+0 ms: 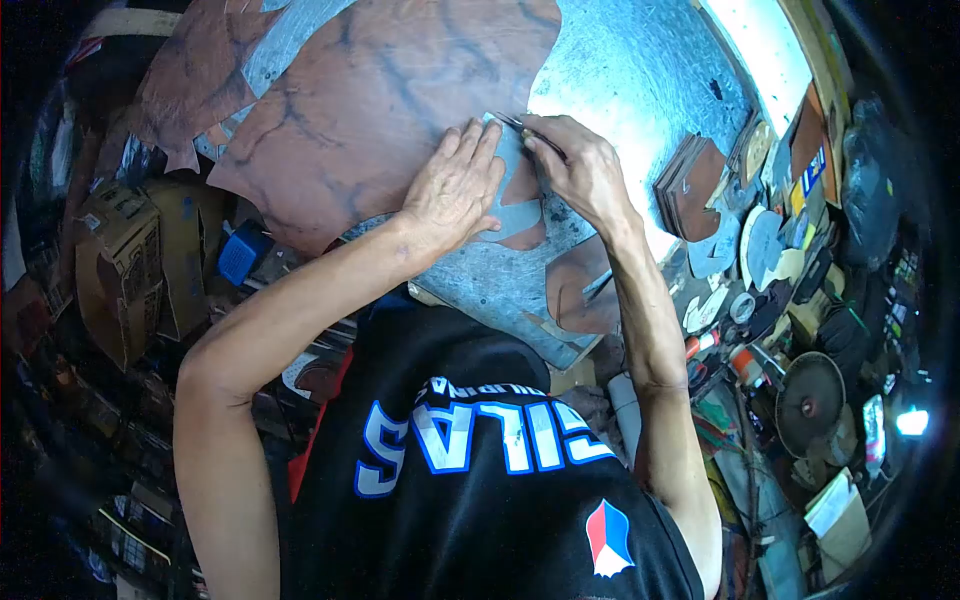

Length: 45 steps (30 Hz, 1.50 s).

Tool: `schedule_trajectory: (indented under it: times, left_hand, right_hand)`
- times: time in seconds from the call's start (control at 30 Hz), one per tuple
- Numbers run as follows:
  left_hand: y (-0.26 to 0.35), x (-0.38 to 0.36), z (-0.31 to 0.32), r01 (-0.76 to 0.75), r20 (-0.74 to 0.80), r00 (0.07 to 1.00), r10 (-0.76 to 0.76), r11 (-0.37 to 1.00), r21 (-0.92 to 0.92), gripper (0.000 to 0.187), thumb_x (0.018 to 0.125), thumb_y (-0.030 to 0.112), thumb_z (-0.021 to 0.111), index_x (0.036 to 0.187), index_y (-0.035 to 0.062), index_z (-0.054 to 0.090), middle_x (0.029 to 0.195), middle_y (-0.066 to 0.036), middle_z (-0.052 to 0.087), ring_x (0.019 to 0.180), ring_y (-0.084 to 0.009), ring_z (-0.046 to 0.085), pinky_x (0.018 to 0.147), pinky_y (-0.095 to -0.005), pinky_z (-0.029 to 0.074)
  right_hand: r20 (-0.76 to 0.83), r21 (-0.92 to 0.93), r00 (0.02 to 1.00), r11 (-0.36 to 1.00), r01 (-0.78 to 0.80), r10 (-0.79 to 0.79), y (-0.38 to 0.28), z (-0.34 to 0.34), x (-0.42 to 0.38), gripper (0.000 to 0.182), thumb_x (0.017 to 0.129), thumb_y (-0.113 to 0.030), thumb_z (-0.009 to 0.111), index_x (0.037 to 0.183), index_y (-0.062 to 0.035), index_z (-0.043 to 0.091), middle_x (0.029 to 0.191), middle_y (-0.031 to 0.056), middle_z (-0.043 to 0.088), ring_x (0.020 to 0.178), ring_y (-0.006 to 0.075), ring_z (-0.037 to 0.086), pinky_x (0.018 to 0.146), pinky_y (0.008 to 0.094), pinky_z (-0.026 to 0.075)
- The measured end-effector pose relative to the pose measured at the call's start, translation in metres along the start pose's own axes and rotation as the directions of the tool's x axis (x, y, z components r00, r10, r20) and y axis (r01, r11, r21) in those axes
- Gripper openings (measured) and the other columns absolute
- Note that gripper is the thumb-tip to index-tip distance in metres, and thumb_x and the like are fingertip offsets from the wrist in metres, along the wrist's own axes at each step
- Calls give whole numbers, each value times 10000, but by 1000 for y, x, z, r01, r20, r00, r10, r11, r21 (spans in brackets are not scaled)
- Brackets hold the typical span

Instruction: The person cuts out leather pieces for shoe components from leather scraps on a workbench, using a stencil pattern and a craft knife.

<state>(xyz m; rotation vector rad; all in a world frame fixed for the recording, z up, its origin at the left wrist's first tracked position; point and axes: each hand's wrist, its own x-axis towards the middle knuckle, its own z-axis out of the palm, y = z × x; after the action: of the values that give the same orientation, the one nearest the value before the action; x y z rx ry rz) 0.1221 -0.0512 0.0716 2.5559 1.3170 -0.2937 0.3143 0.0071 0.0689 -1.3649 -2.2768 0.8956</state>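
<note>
Fingers of the right hand [585, 165] close around a thin dark tool [512, 121], with its tip at the far end of a grey pattern [512, 165]. Whether that tip scores, cuts or only marks is too small to tell. Fingers of the left hand [450, 190] lie extended, palm down, over the left side of the pattern and the brown sheet [350, 110] under it, the thumb spread toward the near end.

Good work here would seem to call for firm, even pressure from that flat palm, so the pattern cannot creep on the sheet. The tip should lean lightly against the pattern's edge, at one steady angle, without biting into it. Fingertips belong well inside the edge, since the tip is close to them. At curves, small turns of the wrist would likely give a cleaner line than one hurried sweep.

Sheet and pattern rest on the metal-topped bench [620, 75], the sheet spreading far and left. Near the right forearm is another brown piece [580, 290]; farther right stands a stack of brown cutouts [690, 185]. Beyond the bench, a cardboard box [120, 250] and a blue container [243, 252] are left, a round fan [808, 405] near right.
</note>
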Motion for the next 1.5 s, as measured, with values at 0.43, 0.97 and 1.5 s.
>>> schedule_trajectory:
  times: [0.43,0.97,1.5]
  left_hand:
    - [-2,1,-1,-3,18,1000,5,997,-74,768,792,559,706,1209,-59,519,1483,-278,361,1398,-386,356,1172,-465,285]
    - [-2,2,-4,11,32,999,-9,997,-70,711,765,555,727,1148,-18,550,1453,-246,396,1391,-367,362,1152,-466,300]
    - [-1,5,-5,13,55,998,-10,999,-44,691,772,560,721,1142,-4,571,1446,-232,414,1393,-365,357,1119,-477,315]
  right_hand:
    - [101,-50,994,998,47,-41,0,0,15,245,902,-172,645,1122,-84,709,973,109,698,820,317,690,723,400,561]
    - [261,-175,965,984,34,13,5,-22,14,242,931,-191,611,1138,-110,706,965,117,678,850,326,682,741,428,559]
    - [285,-225,958,973,55,12,22,-36,4,255,942,-188,612,1168,-108,700,1279,71,651,1080,310,666,888,405,560]
